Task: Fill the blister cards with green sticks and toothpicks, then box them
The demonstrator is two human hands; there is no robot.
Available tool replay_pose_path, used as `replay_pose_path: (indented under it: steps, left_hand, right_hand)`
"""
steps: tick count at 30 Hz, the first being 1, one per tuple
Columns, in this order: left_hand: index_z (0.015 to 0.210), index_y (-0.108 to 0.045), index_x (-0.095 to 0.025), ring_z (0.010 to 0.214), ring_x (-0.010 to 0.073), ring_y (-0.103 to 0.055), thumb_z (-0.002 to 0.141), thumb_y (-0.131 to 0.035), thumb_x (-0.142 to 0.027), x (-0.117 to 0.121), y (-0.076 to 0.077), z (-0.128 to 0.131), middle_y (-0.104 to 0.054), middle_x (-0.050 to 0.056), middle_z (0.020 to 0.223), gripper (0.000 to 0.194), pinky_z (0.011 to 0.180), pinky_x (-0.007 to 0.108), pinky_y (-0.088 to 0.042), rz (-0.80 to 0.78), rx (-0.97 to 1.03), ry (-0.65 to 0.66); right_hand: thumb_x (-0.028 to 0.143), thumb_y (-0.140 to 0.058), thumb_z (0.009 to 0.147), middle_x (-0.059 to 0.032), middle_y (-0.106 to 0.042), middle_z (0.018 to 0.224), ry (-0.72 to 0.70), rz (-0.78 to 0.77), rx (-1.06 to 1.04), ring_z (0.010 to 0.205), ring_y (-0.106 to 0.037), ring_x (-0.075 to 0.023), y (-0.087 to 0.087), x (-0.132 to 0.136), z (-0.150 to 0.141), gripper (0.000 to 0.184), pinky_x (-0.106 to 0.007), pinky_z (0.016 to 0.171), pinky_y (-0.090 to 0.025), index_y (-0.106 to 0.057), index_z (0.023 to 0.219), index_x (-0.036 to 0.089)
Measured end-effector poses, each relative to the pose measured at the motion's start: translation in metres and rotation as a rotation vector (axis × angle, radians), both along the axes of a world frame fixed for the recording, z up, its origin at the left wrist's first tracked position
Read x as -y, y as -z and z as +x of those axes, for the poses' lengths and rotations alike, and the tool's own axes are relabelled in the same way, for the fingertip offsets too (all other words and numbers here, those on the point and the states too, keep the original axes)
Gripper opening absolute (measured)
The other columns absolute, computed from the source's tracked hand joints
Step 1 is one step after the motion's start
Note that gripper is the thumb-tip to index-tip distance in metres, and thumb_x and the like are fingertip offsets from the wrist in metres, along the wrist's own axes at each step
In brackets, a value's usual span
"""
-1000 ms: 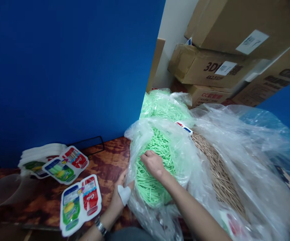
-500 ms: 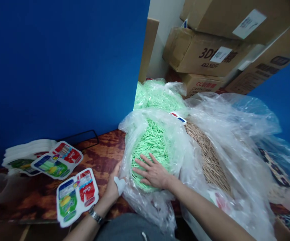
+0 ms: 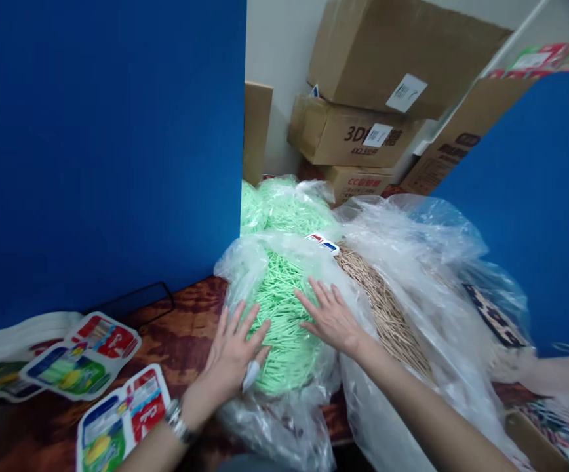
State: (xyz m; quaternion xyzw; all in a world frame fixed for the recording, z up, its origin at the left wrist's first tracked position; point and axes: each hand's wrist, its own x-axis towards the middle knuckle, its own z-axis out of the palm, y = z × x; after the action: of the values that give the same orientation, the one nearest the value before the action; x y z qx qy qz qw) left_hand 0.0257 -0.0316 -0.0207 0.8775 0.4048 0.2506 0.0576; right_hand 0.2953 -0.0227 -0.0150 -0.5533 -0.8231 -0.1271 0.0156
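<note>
A clear plastic bag (image 3: 245, 262) full of thin green sticks (image 3: 284, 308) lies open in front of me. My left hand (image 3: 233, 351) rests flat on the left side of the green pile, fingers spread, with a white bandage on the thumb. My right hand (image 3: 331, 314) lies flat on the right side of the pile, fingers stretched out. Neither hand holds anything. Right beside it, another clear bag holds tan wooden sticks (image 3: 387, 308).
Printed cardboard package cards (image 3: 117, 419) lie on the brown patterned table (image 3: 186, 328) at the left, more stacked behind (image 3: 63, 367). A blue partition (image 3: 107, 144) stands behind. Cardboard boxes (image 3: 363, 131) are stacked at the back right. Another bag of green sticks (image 3: 279, 206) lies further back.
My left hand has let go of the bag's edge and moved onto the green sticks, open. My right hand opened from a fist and shifted right. The view swung right.
</note>
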Motion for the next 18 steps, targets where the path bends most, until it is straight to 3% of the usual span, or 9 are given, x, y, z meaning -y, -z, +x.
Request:
replay_pose_path:
  steps: [3, 5, 9, 11, 13, 15, 18]
  left_hand:
    - [0.115, -0.064, -0.025, 0.138, 0.0400, -0.024, 0.090, -0.048, -0.044, -0.042, -0.001, 0.015, -0.040, 0.013, 0.148, 0.036, 0.106, 0.062, -0.023, 0.002, -0.203, -0.108]
    - [0.122, -0.059, -0.021, 0.135, 0.0382, -0.029, 0.092, -0.045, -0.038, -0.064, 0.005, 0.011, -0.036, 0.014, 0.150, 0.037, 0.103, 0.057, -0.032, -0.044, -0.323, -0.215]
    - [0.136, -0.043, -0.009, 0.119, 0.0312, -0.048, 0.089, -0.032, -0.004, -0.077, 0.020, -0.027, -0.045, 0.020, 0.141, 0.048, 0.087, 0.042, -0.049, -0.119, -0.424, -0.379]
    - [0.133, -0.044, -0.001, 0.105, 0.0316, -0.057, 0.086, -0.029, -0.001, -0.073, 0.026, -0.051, -0.057, 0.024, 0.123, 0.048, 0.076, 0.040, -0.053, -0.146, -0.443, -0.454]
    - [0.129, -0.048, -0.002, 0.095, 0.0297, -0.061, 0.085, -0.031, -0.001, -0.066, 0.029, -0.070, -0.063, 0.020, 0.109, 0.046, 0.070, 0.037, -0.053, -0.178, -0.461, -0.496]
    - [0.128, -0.049, -0.007, 0.099, 0.0298, -0.060, 0.086, -0.036, -0.006, -0.059, 0.029, -0.079, -0.060, 0.020, 0.115, 0.044, 0.069, 0.036, -0.053, -0.198, -0.470, -0.532]
    - [0.126, -0.053, -0.014, 0.126, 0.0386, -0.041, 0.090, -0.042, -0.020, -0.054, 0.021, -0.070, -0.037, 0.022, 0.144, 0.038, 0.083, 0.046, -0.050, -0.073, -0.406, -0.556]
  right_hand:
    - [0.045, -0.059, 0.083, -0.0215, -0.024, 0.151, 0.147, -0.040, 0.062, 0.131, -0.036, -0.0394, 0.001, 0.004, 0.023, 0.077, -0.053, 0.102, -0.031, -0.023, 0.148, 0.025]
    - [0.043, -0.062, 0.081, -0.0239, -0.030, 0.148, 0.219, -0.099, 0.077, 0.129, -0.039, -0.0392, 0.006, 0.010, 0.035, 0.081, -0.051, 0.101, -0.032, -0.022, 0.148, 0.021]
    - [0.042, -0.067, 0.073, -0.0239, -0.036, 0.145, 0.274, -0.298, 0.054, 0.130, -0.039, -0.0367, 0.021, 0.014, 0.057, 0.094, -0.048, 0.101, -0.033, -0.018, 0.149, 0.018]
    - [0.045, -0.067, 0.071, -0.0246, -0.035, 0.145, 0.273, -0.406, 0.029, 0.131, -0.039, -0.0359, 0.022, 0.011, 0.063, 0.099, -0.047, 0.100, -0.035, -0.014, 0.149, 0.015]
    - [0.046, -0.068, 0.070, -0.0273, -0.035, 0.144, 0.267, -0.491, 0.027, 0.129, -0.041, -0.0371, 0.014, 0.006, 0.064, 0.102, -0.046, 0.097, -0.039, -0.014, 0.149, 0.012]
    - [0.045, -0.068, 0.071, -0.0274, -0.044, 0.137, 0.249, -0.519, 0.042, 0.120, -0.050, -0.0374, -0.005, -0.001, 0.057, 0.095, -0.044, 0.089, -0.044, -0.021, 0.148, 0.013]
    - [0.037, -0.053, 0.086, -0.0144, -0.066, 0.105, 0.210, -0.458, 0.050, 0.090, -0.066, -0.0294, -0.040, -0.013, 0.032, 0.050, -0.036, 0.069, -0.049, -0.047, 0.134, 0.024]
